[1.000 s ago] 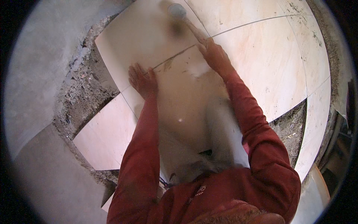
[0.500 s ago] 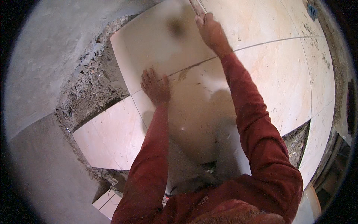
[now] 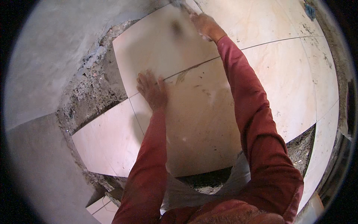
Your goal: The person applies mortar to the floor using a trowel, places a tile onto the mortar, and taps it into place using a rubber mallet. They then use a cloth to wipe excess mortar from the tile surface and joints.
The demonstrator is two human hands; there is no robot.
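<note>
Tile (image 3: 158,46): lying flat beside rubble (image 3: 99,82).
Left hand (image 3: 152,90): spread flat across the joint (image 3: 194,67), likely for leaning support.
Right hand (image 3: 207,27): closed round a blurred tool (image 3: 182,5), presumably for control.

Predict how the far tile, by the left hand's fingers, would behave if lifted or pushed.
The far tile looks stiff, one flat slab. It is probably heavy, being far broader than the left hand. Pushed toward the near tile, it would likely jam at their narrow seam.
</note>
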